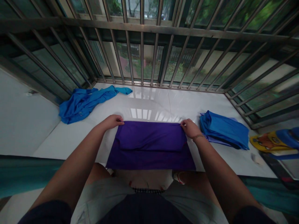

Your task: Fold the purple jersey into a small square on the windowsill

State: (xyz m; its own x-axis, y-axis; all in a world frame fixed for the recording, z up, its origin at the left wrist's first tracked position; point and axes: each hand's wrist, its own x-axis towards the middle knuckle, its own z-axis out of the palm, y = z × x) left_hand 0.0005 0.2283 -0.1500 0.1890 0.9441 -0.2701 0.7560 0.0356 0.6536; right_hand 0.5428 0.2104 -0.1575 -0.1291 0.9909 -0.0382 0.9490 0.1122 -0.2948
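Observation:
A purple cloth (pixel 151 137), partly folded over itself, lies flat on the white ledge in front of me, its near edge at the ledge's front. My left hand (pixel 113 121) pinches its far left corner between thumb and fingers. At the far right corner, my right hand (pixel 189 127) grips the cloth the same way, with a thin bracelet on that wrist. The far edge is stretched straight between both hands. Whether the cloth is a garment cannot be made out.
A crumpled blue garment (pixel 86 102) lies at the back left of the white ledge (pixel 154 104). On the right sits a folded stack of blue cloth (pixel 224 129), with lilac cloth beneath. Beyond it is a yellow and blue item (pixel 273 143). Metal window bars (pixel 142 56) enclose the back and sides.

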